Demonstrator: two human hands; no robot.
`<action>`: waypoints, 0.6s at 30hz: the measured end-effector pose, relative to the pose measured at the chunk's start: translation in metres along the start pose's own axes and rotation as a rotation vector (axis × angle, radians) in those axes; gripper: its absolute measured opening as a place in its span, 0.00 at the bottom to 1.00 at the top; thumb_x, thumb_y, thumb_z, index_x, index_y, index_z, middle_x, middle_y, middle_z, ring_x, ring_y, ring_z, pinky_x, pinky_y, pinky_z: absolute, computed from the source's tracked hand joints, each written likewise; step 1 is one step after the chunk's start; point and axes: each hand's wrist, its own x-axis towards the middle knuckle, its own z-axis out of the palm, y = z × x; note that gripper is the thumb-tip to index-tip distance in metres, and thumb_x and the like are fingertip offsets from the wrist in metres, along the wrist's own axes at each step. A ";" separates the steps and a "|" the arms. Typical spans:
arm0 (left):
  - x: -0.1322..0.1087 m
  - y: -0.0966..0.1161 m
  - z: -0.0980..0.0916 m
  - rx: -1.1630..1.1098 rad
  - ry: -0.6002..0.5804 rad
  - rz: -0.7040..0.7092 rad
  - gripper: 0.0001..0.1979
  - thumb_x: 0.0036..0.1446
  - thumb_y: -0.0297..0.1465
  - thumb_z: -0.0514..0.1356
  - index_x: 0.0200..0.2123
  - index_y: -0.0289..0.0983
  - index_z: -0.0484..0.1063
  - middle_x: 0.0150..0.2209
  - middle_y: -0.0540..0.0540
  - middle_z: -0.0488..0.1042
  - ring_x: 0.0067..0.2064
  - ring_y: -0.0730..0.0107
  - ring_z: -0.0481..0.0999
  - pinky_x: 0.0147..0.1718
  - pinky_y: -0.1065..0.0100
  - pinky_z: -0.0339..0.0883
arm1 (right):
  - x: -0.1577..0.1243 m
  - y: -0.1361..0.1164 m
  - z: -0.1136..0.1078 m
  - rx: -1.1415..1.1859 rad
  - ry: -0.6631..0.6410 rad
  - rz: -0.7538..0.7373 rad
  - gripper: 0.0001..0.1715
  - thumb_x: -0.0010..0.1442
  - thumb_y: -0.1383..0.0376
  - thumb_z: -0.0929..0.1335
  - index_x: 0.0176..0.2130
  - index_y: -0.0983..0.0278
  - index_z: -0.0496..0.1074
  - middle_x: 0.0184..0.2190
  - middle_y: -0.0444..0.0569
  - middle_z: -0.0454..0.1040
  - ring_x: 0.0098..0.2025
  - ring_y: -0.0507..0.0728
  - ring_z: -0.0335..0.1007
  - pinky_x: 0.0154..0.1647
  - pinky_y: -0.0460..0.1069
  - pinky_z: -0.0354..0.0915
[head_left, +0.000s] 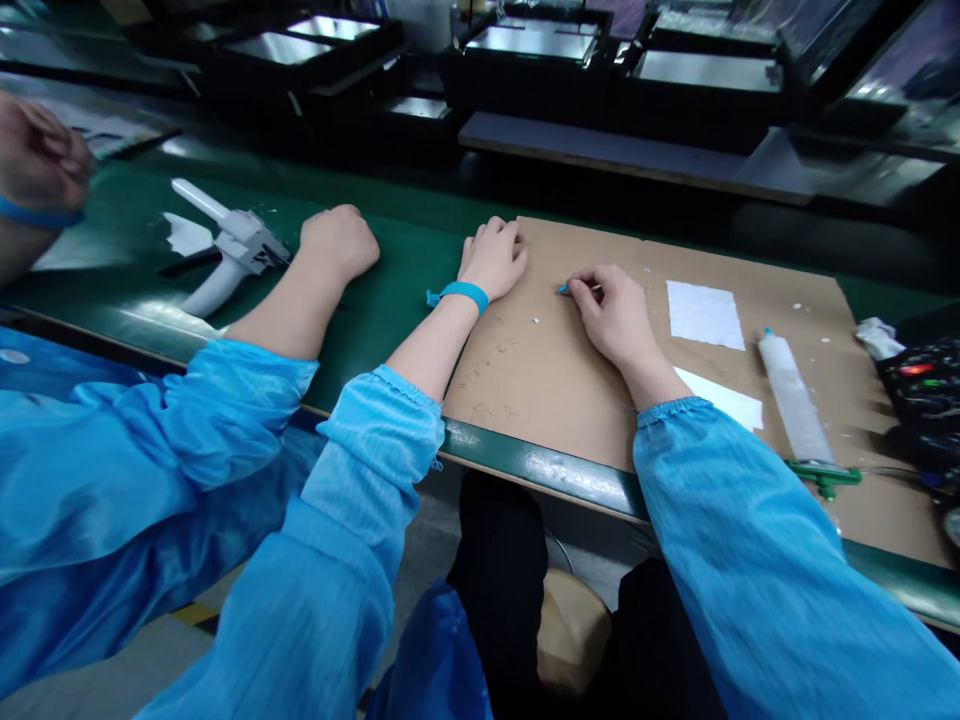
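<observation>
Two hands rest on the brown board [570, 400]. Right hand [615, 315] pinches a small blue piece [564, 289] against the board near its far edge; left hand [495, 258] lies curled and closed at the board's left edge, grasping nothing visible. Syringe [795, 395] lies untouched to the right, beside white paper squares [703, 314]. Work appears early; little looks finished. A co-worker's fist [339, 240] rests further left.

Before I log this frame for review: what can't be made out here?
- Head view: the small blue piece pinched by the right hand is too small and mostly covered by the fingers.
- The left hand has its fingertips curled under.
- The co-worker's hand at the left edge is blurred.
- The black item is cut off by the right edge.
</observation>
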 end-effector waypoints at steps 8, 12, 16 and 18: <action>0.002 -0.001 -0.001 0.022 -0.003 -0.031 0.26 0.75 0.33 0.61 0.72 0.36 0.72 0.72 0.28 0.75 0.74 0.35 0.73 0.77 0.38 0.63 | -0.001 -0.002 0.006 -0.045 0.046 0.023 0.10 0.76 0.59 0.67 0.39 0.55 0.71 0.40 0.54 0.83 0.42 0.66 0.77 0.51 0.61 0.71; 0.008 -0.009 0.000 -0.129 -0.029 -0.037 0.34 0.73 0.35 0.68 0.77 0.38 0.67 0.72 0.32 0.79 0.74 0.39 0.77 0.78 0.41 0.64 | -0.002 -0.009 0.006 0.050 0.034 0.049 0.10 0.76 0.59 0.68 0.39 0.55 0.70 0.39 0.53 0.83 0.41 0.65 0.78 0.49 0.59 0.70; 0.015 -0.013 -0.003 -0.461 -0.011 -0.093 0.42 0.67 0.25 0.68 0.81 0.40 0.59 0.73 0.34 0.78 0.71 0.53 0.81 0.73 0.54 0.74 | -0.004 -0.016 0.004 0.109 0.048 0.067 0.10 0.73 0.60 0.70 0.37 0.55 0.68 0.37 0.52 0.83 0.40 0.64 0.78 0.47 0.58 0.70; 0.018 -0.012 -0.004 -0.581 0.001 -0.151 0.44 0.66 0.22 0.65 0.82 0.37 0.56 0.75 0.31 0.76 0.67 0.58 0.83 0.68 0.58 0.78 | -0.004 -0.017 0.004 0.145 0.056 0.095 0.11 0.73 0.60 0.70 0.37 0.55 0.67 0.36 0.52 0.83 0.40 0.64 0.79 0.48 0.58 0.71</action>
